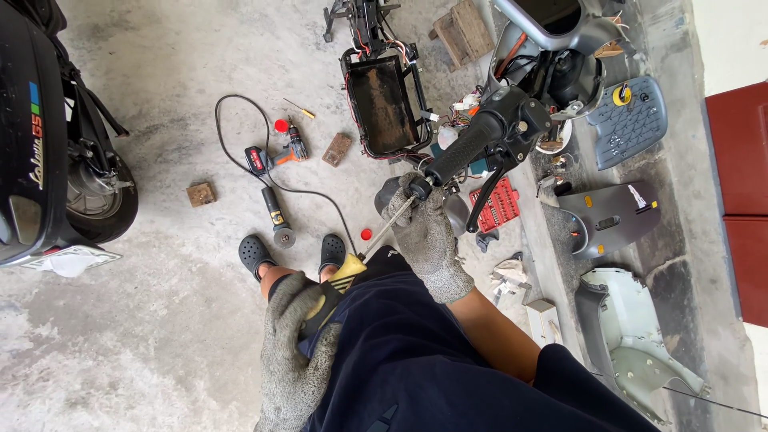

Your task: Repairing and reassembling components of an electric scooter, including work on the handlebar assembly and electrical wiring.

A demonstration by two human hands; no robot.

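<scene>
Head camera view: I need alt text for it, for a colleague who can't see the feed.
A person in grey knit gloves works a screwdriver into the end of a scooter's handlebar grip: the left hand holds the yellow-black handle, the right hand steadies the shaft near the tip. Power tools and grey body panels lie on the concrete floor.

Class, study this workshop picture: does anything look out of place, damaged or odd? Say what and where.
The scooter by the handlebar grip is stripped: loose body panels lie on the floor at the right, wiring hangs exposed. A drill and grinder lie scattered.
</scene>
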